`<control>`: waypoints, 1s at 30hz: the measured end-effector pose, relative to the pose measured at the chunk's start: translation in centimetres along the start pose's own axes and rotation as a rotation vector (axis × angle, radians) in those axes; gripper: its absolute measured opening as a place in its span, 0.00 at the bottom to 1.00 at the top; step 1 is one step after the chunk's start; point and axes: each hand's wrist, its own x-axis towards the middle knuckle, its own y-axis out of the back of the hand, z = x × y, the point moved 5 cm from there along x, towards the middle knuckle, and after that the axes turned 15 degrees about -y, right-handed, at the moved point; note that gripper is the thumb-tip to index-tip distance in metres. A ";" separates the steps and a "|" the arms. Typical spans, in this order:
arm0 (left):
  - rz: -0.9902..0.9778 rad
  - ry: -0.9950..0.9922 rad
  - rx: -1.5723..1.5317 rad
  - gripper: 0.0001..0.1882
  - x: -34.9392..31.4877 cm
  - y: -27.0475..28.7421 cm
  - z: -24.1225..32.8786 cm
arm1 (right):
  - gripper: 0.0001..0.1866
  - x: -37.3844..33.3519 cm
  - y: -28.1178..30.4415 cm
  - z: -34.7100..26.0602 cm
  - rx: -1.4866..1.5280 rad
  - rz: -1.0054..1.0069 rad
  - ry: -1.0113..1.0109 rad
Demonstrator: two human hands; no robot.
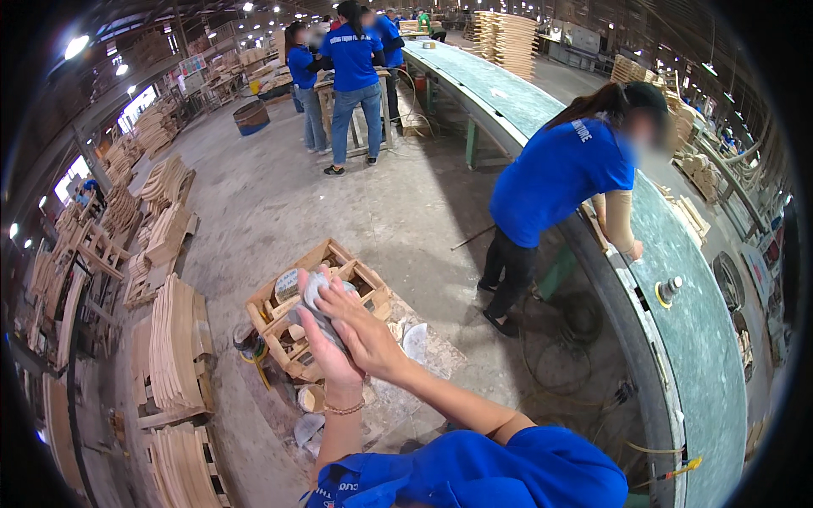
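My left hand (332, 357) and my right hand (366, 332) are pressed together, with grey pieces like sanding discs (315, 290) between the palms. My right hand's fingers lie over the grey pieces, while my left hand supports them from below and the left side. Their lower part is hidden by the hands. Just beneath the hands stands a wooden crate (318, 254) with divided compartments, holding small wooden pieces and a round disc with a printed back (286, 286). More grey discs (415, 342) lie on the floor board to the right of it.
To the right, a long green-topped table (711, 372) curves past, with a co-worker (563, 173) bent over it. A power sander (248, 341) sits left of the crate. Stacked wooden parts (176, 343) stand on pallets at left. Hoses (563, 372) lie under the table. Several people stand farther back.
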 end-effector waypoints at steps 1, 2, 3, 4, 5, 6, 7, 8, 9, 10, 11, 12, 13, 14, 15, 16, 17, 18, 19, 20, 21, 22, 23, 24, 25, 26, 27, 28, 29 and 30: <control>-0.012 -0.035 0.044 0.35 0.4 -0.2 0.5 | 0.21 0.5 0.0 -0.5 0.052 -0.062 -0.007; -0.023 -0.069 0.087 0.35 0.9 -0.3 1.1 | 0.21 0.7 -0.2 -1.1 0.103 -0.125 -0.015; -0.034 -0.103 0.131 0.36 1.4 -0.2 1.7 | 0.22 0.7 -0.4 -1.3 0.153 -0.188 -0.023; -0.027 -0.144 0.153 0.36 2.0 0.1 2.3 | 0.22 -0.6 -0.8 -1.1 0.121 -0.217 0.003; -0.041 -0.151 0.159 0.37 2.3 0.1 2.5 | 0.23 -1.1 -1.1 -0.8 0.087 -0.206 0.005; -0.055 -0.159 0.166 0.37 2.6 0.2 2.6 | 0.23 -1.4 -1.2 -0.5 0.053 -0.196 0.006; -0.025 -0.131 0.134 0.35 2.2 0.2 2.1 | 0.23 -1.5 -1.3 -0.3 0.019 -0.187 0.008; 0.007 -0.101 0.101 0.33 1.6 0.0 1.7 | 0.23 0.4 -0.6 -0.8 0.194 -0.183 -0.084; 0.048 0.000 0.069 0.34 0.1 0.4 0.1 | 0.23 2.2 0.0 -1.2 0.116 -0.162 -0.044; 0.046 0.026 -0.023 0.34 -0.3 -0.1 -0.5 | 0.23 4.0 0.8 -1.3 0.032 -0.142 -0.005; 0.051 0.054 -0.115 0.33 -0.2 -0.3 -1.1 | 0.23 4.1 0.8 -1.0 -0.051 -0.124 0.029; 0.051 0.013 -0.076 0.33 0.7 0.6 0.0 | 0.23 2.3 -0.5 -1.0 -0.015 -0.154 -0.006; 0.037 -0.038 -0.051 0.33 2.4 1.3 1.1 | 0.23 0.5 -1.7 -1.3 0.006 -0.179 -0.022; 0.019 -0.085 -0.024 0.33 3.2 1.9 2.2 | 0.23 -0.7 -2.4 -1.3 0.027 -0.201 -0.038; 0.027 -0.057 -0.074 0.32 3.1 2.0 2.1 | 0.23 -1.1 -2.4 -0.8 -0.022 -0.181 -0.020; 0.035 -0.031 -0.125 0.32 2.7 1.8 1.7 | 0.23 -1.1 -2.4 0.1 -0.070 -0.161 -0.001; 0.031 -0.002 -0.182 0.32 2.4 1.3 1.2 | 0.23 -0.5 -2.3 0.7 -0.122 -0.129 0.024; 0.070 0.058 -0.195 0.31 1.2 1.0 -0.3 | 0.24 1.6 -1.2 1.3 -0.179 -0.086 0.019; 0.145 0.151 -0.182 0.31 0.1 0.8 -0.7 | 0.24 2.8 -0.9 1.4 -0.196 -0.075 0.016; 0.155 0.169 -0.202 0.30 0.1 1.3 -1.0 | 0.24 3.5 -0.9 1.5 -0.212 -0.068 0.014; 0.162 0.168 -0.206 0.30 1.1 2.3 -0.6 | 0.24 4.1 -1.7 1.3 -0.208 -0.069 0.026; 0.139 0.102 -0.147 0.30 1.7 3.3 0.2 | 0.23 1.6 -2.9 1.9 -0.194 -0.067 0.094; 0.108 0.013 -0.082 0.30 2.8 4.7 1.4 | 0.23 -1.0 -4.6 1.4 -0.186 -0.172 0.012; 0.135 -0.013 -0.080 0.30 3.2 6.2 1.8 | 0.23 -2.3 -5.2 1.4 -0.162 -0.217 -0.035; 0.127 0.023 -0.137 0.30 3.0 6.0 1.3 | 0.22 -2.9 -5.1 2.1 -0.159 -0.249 -0.089; 0.106 0.064 -0.199 0.30 2.8 5.0 0.4 | 0.22 -1.3 -4.4 2.7 -0.258 -0.152 0.038; 0.112 0.122 -0.248 0.30 1.6 4.8 -0.8 | 0.22 0.5 -3.9 3.8 -0.347 -0.070 0.135; 0.274 0.206 -0.247 0.28 0.3 5.3 -2.0 | 0.22 2.9 -3.1 4.0 -0.325 -0.037 0.073; 0.279 0.218 -0.241 0.28 0.4 5.2 -2.0 | 0.22 2.9 -3.2 4.4 -0.330 -0.044 0.058; 0.277 0.260 -0.248 0.29 0.4 5.9 -2.2 | 0.22 2.8 -3.5 4.7 -0.336 -0.050 0.042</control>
